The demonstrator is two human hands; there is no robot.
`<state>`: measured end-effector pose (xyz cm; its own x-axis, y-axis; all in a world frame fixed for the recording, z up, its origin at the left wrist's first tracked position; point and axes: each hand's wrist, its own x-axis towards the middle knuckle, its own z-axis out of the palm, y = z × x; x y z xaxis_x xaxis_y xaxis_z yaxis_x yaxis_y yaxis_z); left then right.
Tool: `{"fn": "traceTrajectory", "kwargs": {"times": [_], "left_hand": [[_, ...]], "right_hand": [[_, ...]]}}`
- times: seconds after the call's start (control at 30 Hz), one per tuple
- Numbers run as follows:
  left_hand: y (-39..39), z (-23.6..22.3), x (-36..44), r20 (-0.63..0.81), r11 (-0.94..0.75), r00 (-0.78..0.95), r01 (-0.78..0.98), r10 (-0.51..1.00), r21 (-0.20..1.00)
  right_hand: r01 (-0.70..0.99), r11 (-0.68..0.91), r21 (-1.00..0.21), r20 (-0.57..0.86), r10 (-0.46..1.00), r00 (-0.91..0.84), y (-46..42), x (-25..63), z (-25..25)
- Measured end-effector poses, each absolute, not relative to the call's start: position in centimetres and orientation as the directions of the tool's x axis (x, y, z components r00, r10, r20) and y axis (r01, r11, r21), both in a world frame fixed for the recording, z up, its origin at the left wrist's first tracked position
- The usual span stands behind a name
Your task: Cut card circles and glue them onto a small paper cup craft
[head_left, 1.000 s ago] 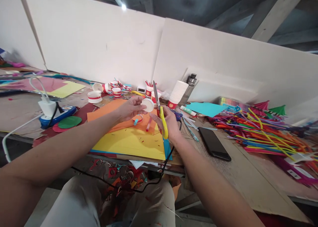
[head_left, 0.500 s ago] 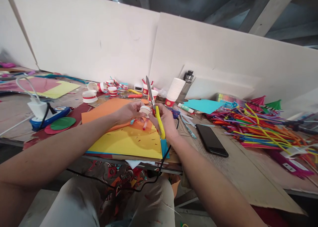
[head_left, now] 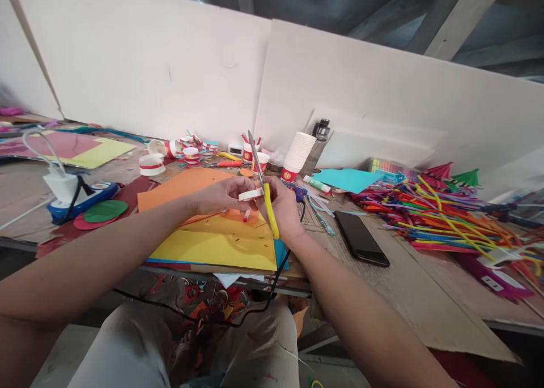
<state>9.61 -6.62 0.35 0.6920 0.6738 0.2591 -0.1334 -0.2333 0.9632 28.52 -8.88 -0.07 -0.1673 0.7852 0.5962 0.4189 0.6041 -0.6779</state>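
Observation:
My left hand [head_left: 217, 197] pinches a short, cut-down piece of a white paper cup [head_left: 250, 195], its round side turned toward me. Scissors with yellow handles [head_left: 270, 211] are held in my right hand [head_left: 285, 208], blades pointing up and away. The fingertips of my right hand also reach the right edge of the cup piece, though the scissors partly hide them. Under both hands lie sheets of yellow paper [head_left: 212, 249] and orange paper [head_left: 170, 190]. A small red-and-white rolled piece [head_left: 246, 215] shows just below the cup piece.
A stack of paper cups [head_left: 300, 153] stands behind my right hand. Rightward are a black phone [head_left: 361, 238] and a heap of colourful pipe cleaners [head_left: 442, 218]. Cut cup pieces [head_left: 152, 165] and a blue power strip [head_left: 83, 202] lie leftward. A black cable [head_left: 278, 277] hangs over the table edge.
The cup piece has been tilted between my hands, so it now shows as a thin white band instead of a deeper ring. The scissors stay in my right hand.

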Motion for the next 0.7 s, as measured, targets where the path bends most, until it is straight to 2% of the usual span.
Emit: {"fn": "traceTrajectory", "kwargs": {"times": [0.17,0.37,0.57,0.7], "left_hand": [[-6.8,0.5,9.6,0.264,-0.165,0.757,-0.206,0.597,0.965],[-6.8,0.3,9.9,0.233,-0.214,0.689,-0.114,0.687,0.97],[-5.7,0.0,8.9,0.316,-0.2,0.655,-0.248,0.686,0.948],[-5.2,0.6,7.8,0.402,-0.224,0.561,-0.361,0.723,0.905]], "right_hand": [[0.532,0.622,-0.575,0.654,0.74,-0.158,-9.2,28.7,0.3],[0.574,0.638,-0.513,0.677,0.712,-0.188,-9.5,28.5,0.7],[0.372,0.603,-0.705,0.581,0.793,-0.184,-9.2,28.7,0.4],[0.231,0.591,-0.773,0.557,0.806,-0.201,-9.4,29.0,0.5]]}}
